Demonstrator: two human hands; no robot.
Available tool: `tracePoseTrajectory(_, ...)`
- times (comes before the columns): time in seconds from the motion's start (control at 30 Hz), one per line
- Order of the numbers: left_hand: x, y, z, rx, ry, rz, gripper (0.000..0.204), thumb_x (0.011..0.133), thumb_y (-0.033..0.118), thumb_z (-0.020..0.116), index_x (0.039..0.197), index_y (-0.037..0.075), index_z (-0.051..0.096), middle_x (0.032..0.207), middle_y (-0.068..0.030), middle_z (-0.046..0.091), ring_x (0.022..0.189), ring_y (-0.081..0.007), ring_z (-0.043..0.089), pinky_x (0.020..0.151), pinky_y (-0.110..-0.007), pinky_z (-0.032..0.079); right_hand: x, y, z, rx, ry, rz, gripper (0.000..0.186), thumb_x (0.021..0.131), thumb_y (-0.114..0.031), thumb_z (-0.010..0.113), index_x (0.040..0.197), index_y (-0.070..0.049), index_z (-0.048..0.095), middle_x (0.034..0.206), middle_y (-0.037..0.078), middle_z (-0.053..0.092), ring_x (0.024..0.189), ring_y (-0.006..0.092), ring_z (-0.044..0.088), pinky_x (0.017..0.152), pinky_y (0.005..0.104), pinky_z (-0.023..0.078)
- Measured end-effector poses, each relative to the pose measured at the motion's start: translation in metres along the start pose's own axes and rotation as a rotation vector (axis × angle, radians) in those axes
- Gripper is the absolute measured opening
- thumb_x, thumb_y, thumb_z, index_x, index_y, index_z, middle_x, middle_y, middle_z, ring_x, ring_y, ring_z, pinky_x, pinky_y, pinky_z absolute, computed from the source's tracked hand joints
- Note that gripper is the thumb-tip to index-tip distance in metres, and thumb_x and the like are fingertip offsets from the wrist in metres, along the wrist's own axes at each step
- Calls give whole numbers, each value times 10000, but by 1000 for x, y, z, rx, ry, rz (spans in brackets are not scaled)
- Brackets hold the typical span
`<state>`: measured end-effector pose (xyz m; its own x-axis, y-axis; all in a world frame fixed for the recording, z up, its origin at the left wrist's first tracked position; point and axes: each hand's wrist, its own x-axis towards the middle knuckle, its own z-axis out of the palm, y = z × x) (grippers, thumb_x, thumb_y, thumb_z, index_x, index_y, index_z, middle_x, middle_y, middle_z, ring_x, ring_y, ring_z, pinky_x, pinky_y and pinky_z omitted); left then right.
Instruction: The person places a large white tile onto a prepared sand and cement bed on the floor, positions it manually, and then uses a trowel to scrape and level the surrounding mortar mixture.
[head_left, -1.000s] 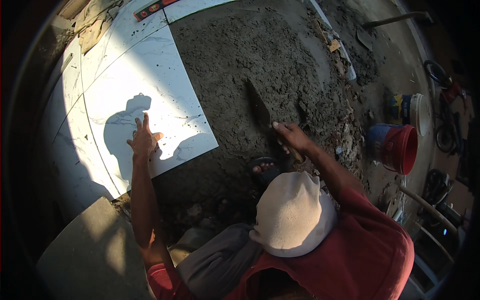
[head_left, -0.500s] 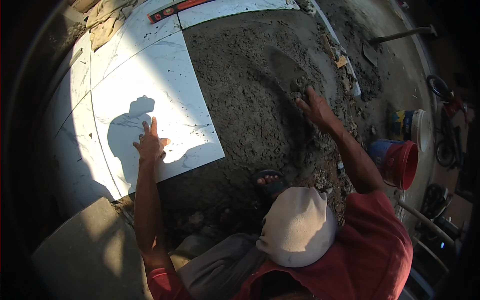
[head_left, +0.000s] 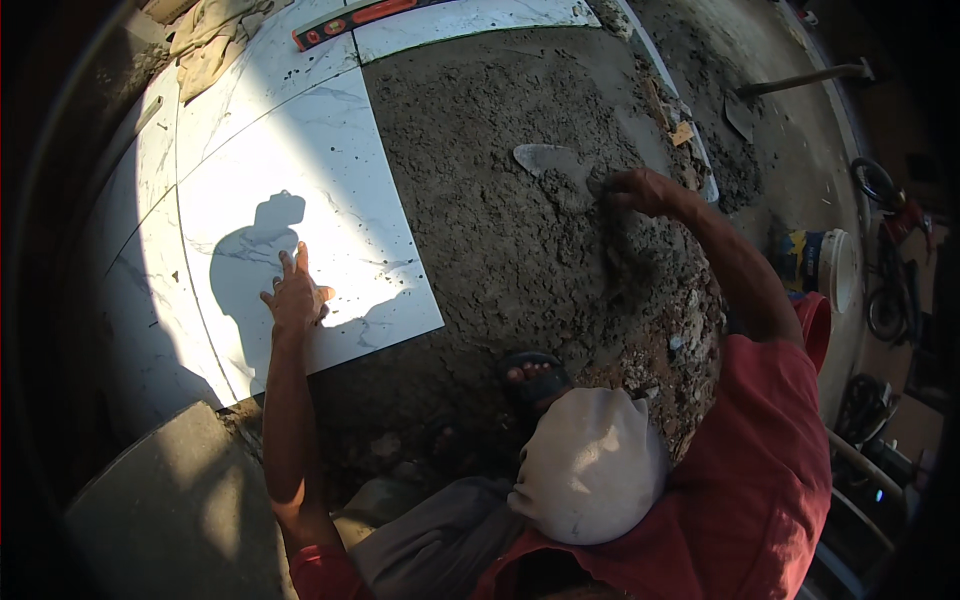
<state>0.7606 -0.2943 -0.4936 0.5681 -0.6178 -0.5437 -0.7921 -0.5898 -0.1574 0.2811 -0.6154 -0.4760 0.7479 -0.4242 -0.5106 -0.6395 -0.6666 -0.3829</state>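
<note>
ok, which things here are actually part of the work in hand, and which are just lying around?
In use:
- right hand, grip on the trowel
- mortar bed under the trowel
- left hand, flat on the white tile

Lying about:
- orange level at the top
- red bucket
- white tub
- long-handled tool

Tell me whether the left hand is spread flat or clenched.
Spread flat. The left hand lies palm down on the white marble-patterned tile, fingers extended and apart, thumb out to the side.
</note>
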Motion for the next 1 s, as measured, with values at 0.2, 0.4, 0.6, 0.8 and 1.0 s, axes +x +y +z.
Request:
tracePoseTrajectory(0.2,-3,-3,-2,-25,16,-1,1006,753,383,759,1508,261,105,1550,-164,178,1288,-445,406,1029,-676,263,26,-26,-16,267,1,261,434,906,-226,542,1269,11,519,1139,195,634,915,279,649,790,414,529)
tracePoseTrajectory(0.4,3,4,-2,-22,7,-1,992,751,390,755,1507,252,128,1547,-175,178,1280,-448,414,1023,-677,271,33,-7,-22,-132,-172,-231,434,904,-234,535,1281,-19,517,1060,159,647,869,248,642,752,397,529)
tracePoseTrajectory(0.6,-3,0,-4,-22,-5,2,991,752,401,751,1509,243,132,1547,-173,177,1272,-444,423,1023,-670,276,78,-35,-64,415,82,449,394,943,-239,489,1266,-17,528,1180,167,607,1091,289,590,907,397,491)
tracePoseTrajectory(0.8,-4,-1,-6,-25,-11,-11,978,772,394,742,1513,245,120,1547,-173,174,1279,-444,413,1032,-659,272,69,-29,-53,72,-218,54,425,932,-234,486,1306,-33,504,1210,164,588,1052,284,563,902,405,453)
tracePoseTrajectory(1.0,-3,3,-3,-28,-26,-3,978,774,379,744,1513,243,118,1544,-172,179,1277,-445,413,1035,-655,272,96,-31,-67,356,-30,352,407,948,-255,497,1278,-17,517,991,145,646,820,240,599,730,394,491)
